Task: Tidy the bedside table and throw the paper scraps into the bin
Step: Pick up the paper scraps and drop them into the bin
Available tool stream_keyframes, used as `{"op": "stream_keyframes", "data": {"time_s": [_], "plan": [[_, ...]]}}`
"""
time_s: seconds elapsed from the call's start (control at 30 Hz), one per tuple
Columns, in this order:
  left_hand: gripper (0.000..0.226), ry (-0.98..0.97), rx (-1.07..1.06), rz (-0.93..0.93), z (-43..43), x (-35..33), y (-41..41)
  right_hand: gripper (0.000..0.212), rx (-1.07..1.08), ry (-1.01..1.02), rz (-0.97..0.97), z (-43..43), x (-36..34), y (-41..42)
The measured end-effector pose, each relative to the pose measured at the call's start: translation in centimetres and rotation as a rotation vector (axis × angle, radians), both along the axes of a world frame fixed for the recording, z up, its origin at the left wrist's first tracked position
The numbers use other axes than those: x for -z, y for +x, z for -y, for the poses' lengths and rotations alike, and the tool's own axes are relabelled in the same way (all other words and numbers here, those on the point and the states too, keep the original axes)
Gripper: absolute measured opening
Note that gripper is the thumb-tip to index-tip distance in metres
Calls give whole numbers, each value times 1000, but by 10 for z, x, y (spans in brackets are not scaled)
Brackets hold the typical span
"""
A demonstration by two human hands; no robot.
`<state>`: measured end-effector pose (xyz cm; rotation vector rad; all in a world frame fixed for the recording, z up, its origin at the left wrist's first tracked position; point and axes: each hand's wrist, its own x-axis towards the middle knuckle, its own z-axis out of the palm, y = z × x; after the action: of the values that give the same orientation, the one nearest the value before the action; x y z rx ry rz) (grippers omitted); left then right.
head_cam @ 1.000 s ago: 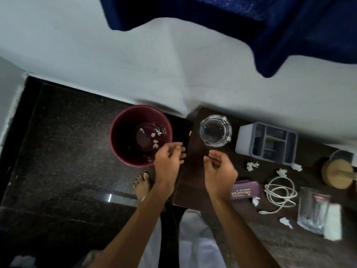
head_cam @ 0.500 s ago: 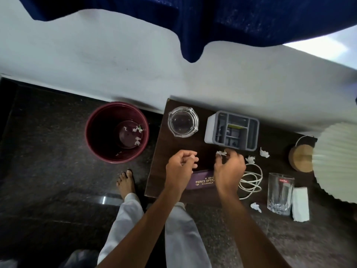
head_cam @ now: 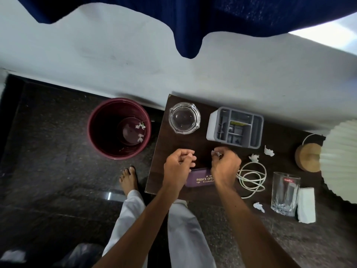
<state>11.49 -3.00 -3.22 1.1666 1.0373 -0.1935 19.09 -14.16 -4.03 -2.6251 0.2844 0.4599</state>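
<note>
We see dim, even indoor light. Daylight overexposes the window strip [head_cam: 328, 38] at upper right. The wall [head_cam: 96, 64] bows with wide-angle distortion. The drinking glass [head_cam: 285, 193] shows faint glare; the floor [head_cam: 48, 180] stays murky.

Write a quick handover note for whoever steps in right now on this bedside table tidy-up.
Right hand: pinched shut on a paper scrap, above the bedside table.
Left hand: fingers curled; whether it holds anything cannot be told.
Done: a few scraps lie in the maroon bin on the floor, left of the table.
Left: bin the held scrap, then three loose scraps, two near the grey organiser, one by the drinking glass.
</note>
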Motion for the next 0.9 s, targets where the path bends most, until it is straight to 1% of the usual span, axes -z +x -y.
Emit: {"op": "stream_keyframes", "data": {"time_s": [0.07,0.17,0.23,0.3,0.37,0.47,0.57,0.67,0.73,0.77,0.83,0.9], "plan": [[17,-1,-23,6,-4,-2,-1,9,21,131,-15,-10,-11,-3],[23,1,-42,29,-16,-4,-3,10,50,380,-99,-34,-28,-14],[25,-30,-68,71,-26,-5,-5,9,31,466,-152,-49,-34,-21],[24,-19,-76,101,-38,-3,-9,9,16,507,-193,-63,-37,-27],[22,59,-60,89,-52,1,-17,12,13,537,-216,-77,-33,-33],[25,250,-15,67,-75,7,-29,16,39,586,-276,-100,-23,-43],[26,470,92,60,-97,8,-40,22,63,593,-315,-125,-15,-53],[23,595,172,43,-117,12,-50,27,141,640,-421,-150,-6,-57],[20,622,165,25,-131,15,-53,31,226,701,-508,-164,2,-61],[20,605,151,10,-137,19,-54,34,251,719,-527,-170,5,-62],[20,560,114,-33,-149,28,-56,40,267,731,-531,-179,7,-64],[21,513,56,-73,-161,41,-57,41,261,718,-512,-186,9,-66]]}}
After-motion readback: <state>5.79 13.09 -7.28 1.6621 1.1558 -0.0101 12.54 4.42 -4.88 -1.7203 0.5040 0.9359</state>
